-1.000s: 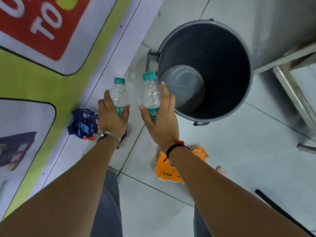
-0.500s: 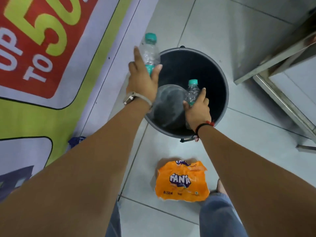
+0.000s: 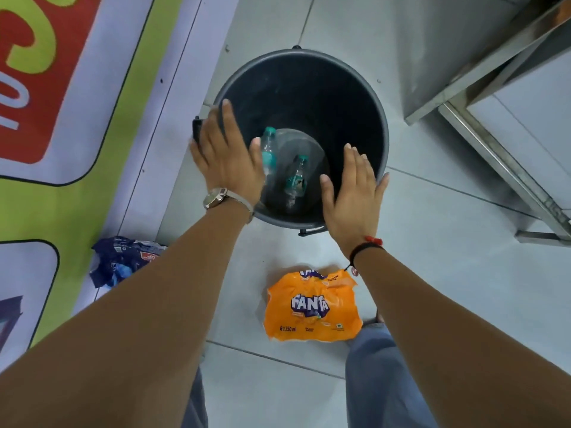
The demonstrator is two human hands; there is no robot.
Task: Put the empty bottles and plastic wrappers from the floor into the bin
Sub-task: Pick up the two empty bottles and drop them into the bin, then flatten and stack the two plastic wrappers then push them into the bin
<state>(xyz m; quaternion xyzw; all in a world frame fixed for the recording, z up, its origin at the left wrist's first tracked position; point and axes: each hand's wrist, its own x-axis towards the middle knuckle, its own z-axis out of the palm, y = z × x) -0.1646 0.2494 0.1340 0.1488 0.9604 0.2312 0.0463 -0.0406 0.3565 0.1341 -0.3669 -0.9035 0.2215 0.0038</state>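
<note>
A round dark grey bin (image 3: 346,78) stands on the tiled floor. Two clear bottles with teal caps are inside it: one (image 3: 268,151) close to my left hand, the other (image 3: 296,177) lower down near the bin's bottom. My left hand (image 3: 227,157) hovers over the bin's left rim, fingers spread, holding nothing. My right hand (image 3: 352,193) hovers over the near right rim, also spread and empty. An orange Fanta wrapper (image 3: 312,307) lies on the floor in front of the bin. A crumpled blue wrapper (image 3: 120,261) lies to the left, partly hidden by my left forearm.
A large printed banner (image 3: 61,125) in red, green and white covers the floor on the left. A steel cabinet and metal frame (image 3: 500,125) stand at the right. My jeans-clad legs (image 3: 383,381) are at the bottom.
Both hands let go of their bottles, which dropped into the bin. The hands now hover open over the rim. The view shifted so both wrappers show again.
</note>
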